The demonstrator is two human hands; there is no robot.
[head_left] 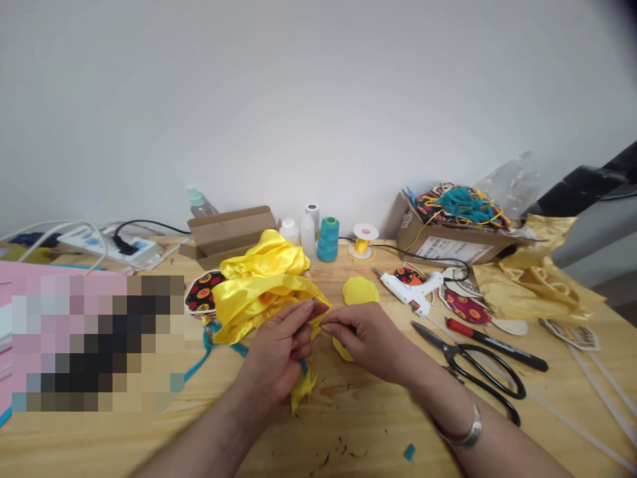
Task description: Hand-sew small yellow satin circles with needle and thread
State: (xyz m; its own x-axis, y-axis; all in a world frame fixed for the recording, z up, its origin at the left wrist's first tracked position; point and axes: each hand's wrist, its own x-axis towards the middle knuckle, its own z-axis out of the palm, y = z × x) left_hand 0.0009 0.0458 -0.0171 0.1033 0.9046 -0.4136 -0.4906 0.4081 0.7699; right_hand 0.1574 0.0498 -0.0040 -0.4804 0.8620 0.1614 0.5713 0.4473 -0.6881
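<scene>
A bunched piece of shiny yellow satin fabric (261, 285) lies on the wooden table (348, 418) in front of me. My left hand (279, 352) is closed on a gathered edge of the fabric, with a teal strip (302, 364) showing under its fingers. My right hand (361, 335) pinches the same yellow edge from the right, fingertips almost touching the left hand's. A silver bangle (468, 431) sits on my right wrist. A yellow fabric circle (361, 290) lies just behind my right hand, and another yellow piece shows under it.
Black scissors (472, 365), a red-handled tool (497, 345) and a white glue gun (413, 290) lie to the right. Thread spools (327, 239) and bottles stand at the back, with cardboard boxes (448, 242). Gold fabric (537, 279) lies far right. Patterned fabric pieces and a power strip (124, 249) lie about.
</scene>
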